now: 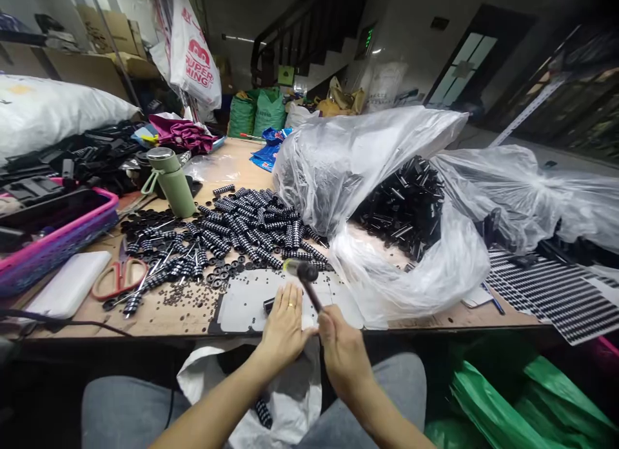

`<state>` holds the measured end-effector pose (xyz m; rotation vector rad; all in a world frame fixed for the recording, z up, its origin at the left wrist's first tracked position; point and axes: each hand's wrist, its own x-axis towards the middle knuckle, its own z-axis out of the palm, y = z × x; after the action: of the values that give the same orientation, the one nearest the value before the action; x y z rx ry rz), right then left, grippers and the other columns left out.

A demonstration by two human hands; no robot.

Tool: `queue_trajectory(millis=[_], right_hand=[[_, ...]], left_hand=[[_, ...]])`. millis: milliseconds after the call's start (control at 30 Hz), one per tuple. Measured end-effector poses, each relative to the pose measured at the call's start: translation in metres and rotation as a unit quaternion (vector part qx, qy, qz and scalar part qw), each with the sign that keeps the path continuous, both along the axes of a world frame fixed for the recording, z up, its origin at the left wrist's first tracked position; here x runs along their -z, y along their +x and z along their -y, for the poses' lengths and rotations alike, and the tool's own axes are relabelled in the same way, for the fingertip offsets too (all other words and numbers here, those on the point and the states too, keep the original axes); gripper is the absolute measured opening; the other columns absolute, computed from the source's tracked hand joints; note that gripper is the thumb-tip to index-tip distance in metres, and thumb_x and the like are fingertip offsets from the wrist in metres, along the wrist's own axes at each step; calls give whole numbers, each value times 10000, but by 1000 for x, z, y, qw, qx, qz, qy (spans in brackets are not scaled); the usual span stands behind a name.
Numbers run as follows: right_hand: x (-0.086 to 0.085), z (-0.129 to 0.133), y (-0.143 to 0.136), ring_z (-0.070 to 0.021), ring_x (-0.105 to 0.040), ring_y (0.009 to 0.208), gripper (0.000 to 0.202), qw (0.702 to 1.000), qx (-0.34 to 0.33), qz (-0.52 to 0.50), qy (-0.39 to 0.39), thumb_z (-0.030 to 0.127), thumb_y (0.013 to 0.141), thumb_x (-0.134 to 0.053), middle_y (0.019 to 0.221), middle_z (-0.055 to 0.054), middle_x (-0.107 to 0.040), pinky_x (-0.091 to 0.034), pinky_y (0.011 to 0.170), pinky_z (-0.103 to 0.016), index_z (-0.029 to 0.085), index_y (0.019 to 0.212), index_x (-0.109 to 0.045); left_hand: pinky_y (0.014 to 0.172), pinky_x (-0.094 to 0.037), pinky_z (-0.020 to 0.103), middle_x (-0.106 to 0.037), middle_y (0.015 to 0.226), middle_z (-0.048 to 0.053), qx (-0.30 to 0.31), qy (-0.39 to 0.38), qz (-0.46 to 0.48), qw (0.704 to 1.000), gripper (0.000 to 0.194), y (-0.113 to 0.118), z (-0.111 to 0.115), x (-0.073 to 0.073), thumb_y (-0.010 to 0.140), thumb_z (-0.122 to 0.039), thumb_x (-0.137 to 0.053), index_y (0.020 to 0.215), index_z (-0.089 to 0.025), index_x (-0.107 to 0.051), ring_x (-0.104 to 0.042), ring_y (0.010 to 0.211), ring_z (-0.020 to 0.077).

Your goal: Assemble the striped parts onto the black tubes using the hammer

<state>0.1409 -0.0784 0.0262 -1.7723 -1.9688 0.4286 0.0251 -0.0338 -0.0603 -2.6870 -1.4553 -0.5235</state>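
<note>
My left hand [285, 323] lies with its fingers stretched out and pressed down over a small black cylindrical part [268, 305], whose end shows beside the fingers. Most of that part is hidden under them. Beneath is a flat white board [242, 294] near the table's front edge. In my right hand [343, 346] is the handle of a hammer [307, 273] with a dark head and a yellowish face, raised just beyond my left fingers. A heap of black-and-white ribbed cylinders [242, 223] lies behind the board. Small black rings [191, 295] are scattered left of it.
Red-handled scissors [120, 275], a white box-like block [70, 284], a green bottle [174, 181] and a pink-rimmed basket [97, 217] stand left. A clear plastic bag [329, 171] with black parts [406, 204] is right. An open white sack [300, 397] hangs at my lap.
</note>
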Motion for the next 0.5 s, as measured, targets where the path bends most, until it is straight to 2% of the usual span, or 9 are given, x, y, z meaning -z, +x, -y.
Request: queue_trajectory(millis=[133, 200, 267, 333, 367, 433, 500], right_hand=[[12, 0, -15, -191, -577, 533, 348, 986, -49, 131, -88, 363, 906, -198, 640, -50, -621, -271, 462, -245, 205, 785, -484], [13, -3, -11, -191, -597, 574, 364, 984, -37, 138, -107, 364, 915, -172, 646, -38, -628, -272, 475, -239, 209, 787, -475], [10, -7, 2, -180, -604, 601, 393, 987, -11, 127, -101, 390, 919, -139, 632, -19, -622, -283, 491, -228, 215, 773, -459], [9, -10, 20, -179, -607, 613, 401, 986, 17, 140, -93, 417, 915, -144, 621, -11, -615, -290, 502, -225, 216, 762, -455], [11, -13, 30, -183, -608, 622, 394, 983, 28, 155, -92, 421, 913, -162, 631, -15, -617, -294, 508, -227, 214, 759, -460], [17, -19, 51, -193, -610, 653, 371, 977, 46, 184, -93, 415, 908, -210, 682, -30, -630, -310, 525, -235, 209, 765, -484], [19, -32, 75, -199, -610, 702, 324, 977, 62, 184, -88, 408, 896, -267, 755, -40, -638, -341, 563, -244, 208, 849, -517]], left_hand=[[1007, -227, 443, -398, 1283, 220, 6, 5, 12, 1000, 517, 5, -2, 10, 767, -131, -336, 1261, 20, -324, -296, 1237, 279], [960, -306, 439, -458, 1223, 210, 4, -12, 21, 1000, 486, 3, -10, 3, 753, -100, -342, 1228, -4, -375, -376, 1177, 277], [873, -396, 416, -549, 1089, 168, -16, -47, 39, 998, 429, 1, -16, -9, 757, -64, -331, 1172, -58, -444, -481, 1049, 249], [787, -450, 371, -582, 966, 129, -30, -65, 63, 995, 438, -3, -13, -20, 748, 0, -302, 1140, -92, -474, -524, 928, 216], [761, -463, 350, -580, 946, 120, -14, -65, 75, 995, 458, -6, -7, -22, 741, 21, -297, 1147, -100, -471, -526, 895, 205], [747, -473, 327, -571, 961, 122, 61, -51, 95, 992, 487, -15, 14, -13, 736, 29, -321, 1188, -106, -442, -522, 874, 197], [745, -479, 312, -575, 968, 122, 132, -35, 111, 984, 487, -26, 41, 13, 741, 7, -363, 1205, -121, -432, -531, 860, 192]])
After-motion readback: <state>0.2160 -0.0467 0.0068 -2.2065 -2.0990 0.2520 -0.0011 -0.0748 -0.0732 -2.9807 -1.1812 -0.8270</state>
